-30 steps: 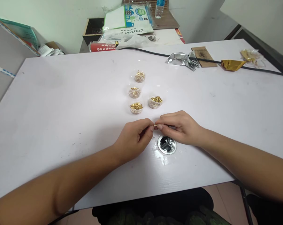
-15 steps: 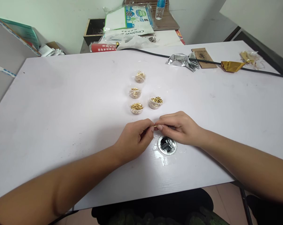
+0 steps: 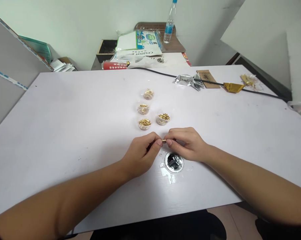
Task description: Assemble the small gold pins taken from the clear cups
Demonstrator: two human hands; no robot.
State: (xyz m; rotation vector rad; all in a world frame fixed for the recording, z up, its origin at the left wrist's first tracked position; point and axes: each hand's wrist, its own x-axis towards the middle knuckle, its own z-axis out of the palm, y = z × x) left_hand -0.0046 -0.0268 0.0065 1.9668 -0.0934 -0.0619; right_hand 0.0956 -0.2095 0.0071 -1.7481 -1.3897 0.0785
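Between the fingertips of both hands is a small gold-coloured metal pin (image 3: 163, 140), too small to make out in detail. My left hand (image 3: 142, 152) pinches one end of it with thumb and forefinger. The other end sits in the pinch of my right hand (image 3: 187, 143). Just beyond the hands stand several small clear cups of gold-coloured metal pieces: a near left cup (image 3: 145, 124), a right cup (image 3: 162, 120), a middle cup (image 3: 143, 109) and a far cup (image 3: 148, 94). Below my right hand, a round silver-rimmed grommet (image 3: 174, 162) with a dark centre is set in the tabletop.
A black cable (image 3: 155, 72) runs along the back of the white table (image 3: 65, 133). Silver foil packaging (image 3: 187, 81), a brown card (image 3: 208, 79) and a gold foil piece (image 3: 233, 87) lie by it. Behind stands a water bottle (image 3: 169, 28).
The camera view has tilted up, so the table sits lower in the picture. Both hands keep their pinch on the pin, and slightly more of it shows between the fingertips.
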